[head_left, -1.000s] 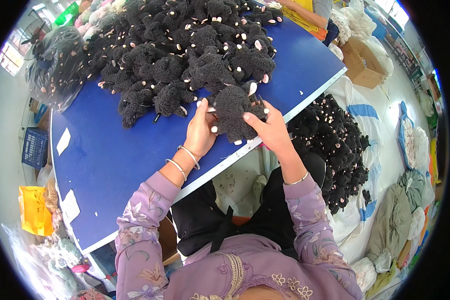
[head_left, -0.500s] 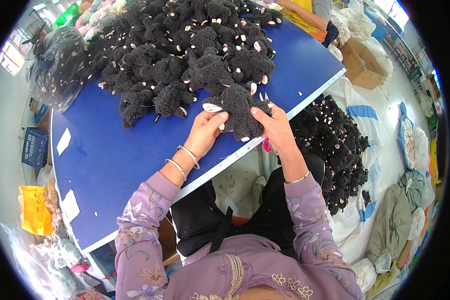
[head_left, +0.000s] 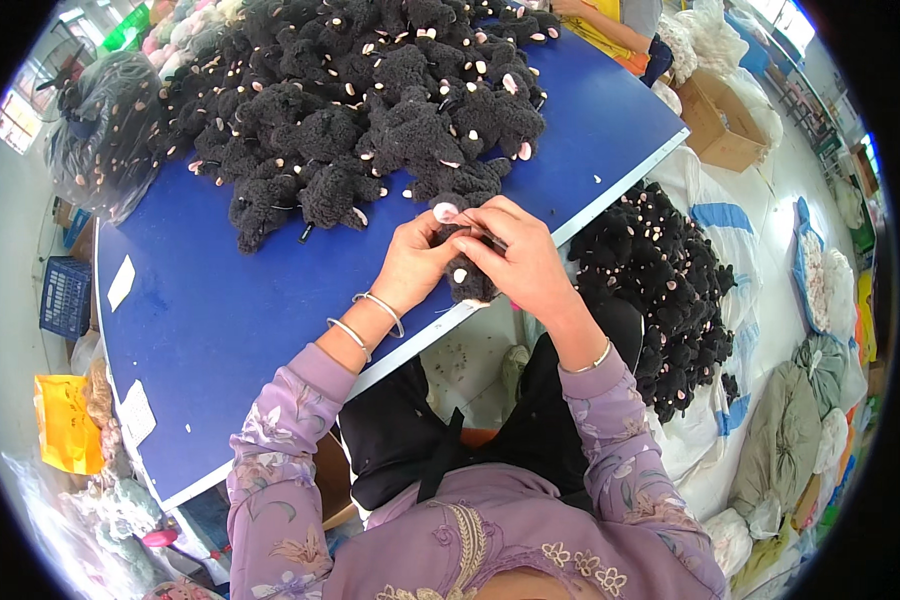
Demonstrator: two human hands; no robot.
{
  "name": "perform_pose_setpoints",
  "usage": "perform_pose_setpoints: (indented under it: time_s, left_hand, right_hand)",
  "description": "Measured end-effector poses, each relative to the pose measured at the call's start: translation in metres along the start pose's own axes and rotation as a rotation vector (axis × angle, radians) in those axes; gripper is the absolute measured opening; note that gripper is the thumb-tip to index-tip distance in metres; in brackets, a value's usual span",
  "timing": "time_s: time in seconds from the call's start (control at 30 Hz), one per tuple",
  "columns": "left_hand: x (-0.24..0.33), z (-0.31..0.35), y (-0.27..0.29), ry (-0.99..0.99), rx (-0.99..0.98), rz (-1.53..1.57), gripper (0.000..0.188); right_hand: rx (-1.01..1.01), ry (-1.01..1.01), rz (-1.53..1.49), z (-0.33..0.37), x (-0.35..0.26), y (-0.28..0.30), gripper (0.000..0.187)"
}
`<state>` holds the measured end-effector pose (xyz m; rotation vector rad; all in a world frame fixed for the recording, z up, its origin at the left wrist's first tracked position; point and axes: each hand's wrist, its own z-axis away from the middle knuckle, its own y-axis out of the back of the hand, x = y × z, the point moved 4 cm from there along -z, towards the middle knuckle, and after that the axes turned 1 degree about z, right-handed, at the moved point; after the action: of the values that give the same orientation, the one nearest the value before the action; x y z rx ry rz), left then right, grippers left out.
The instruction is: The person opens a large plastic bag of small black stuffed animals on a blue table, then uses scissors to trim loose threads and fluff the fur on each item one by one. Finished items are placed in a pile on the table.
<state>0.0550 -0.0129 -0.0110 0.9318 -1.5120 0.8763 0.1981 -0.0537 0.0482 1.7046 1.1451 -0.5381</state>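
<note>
A black curly plush toy (head_left: 468, 277) with pale pink and white tips is between my hands, over the near edge of the blue table. My left hand (head_left: 417, 265) is closed on its left side, thumb near its middle. My right hand (head_left: 518, 258) has thumb and forefinger pinched on the toy just below a pale pink ear (head_left: 446, 212); the other fingers curl out of sight. A small pink bit shows below my right hand, too little to name. Part of the toy is hidden behind my fingers.
A big heap of similar black plush toys (head_left: 320, 130) covers the far part of the blue table (head_left: 240, 330). Another pile (head_left: 660, 290) lies on white sheeting at the right. Around stand a cardboard box (head_left: 720, 120), a blue crate (head_left: 67, 297) and a person in yellow (head_left: 610, 30).
The toy has been turned and tilted downward, showing a narrower side. My right hand has moved left and up over it, close to my left hand, and pinches near the ear.
</note>
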Motion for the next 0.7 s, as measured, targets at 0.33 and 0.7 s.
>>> perform_pose_setpoints:
  time_s: [0.33, 0.7]
  left_hand:
    - [0.02, 0.004, -0.012, 0.013, -0.07, -0.18, 0.033]
    - [0.006, -0.001, 0.003, 0.043, 0.028, 0.22, 0.013]
  right_hand:
    - [0.058, -0.064, 0.162, -0.002, 0.009, -0.001, 0.021]
    - [-0.103, -0.45, -0.78, 0.002, 0.03, 0.001, 0.014]
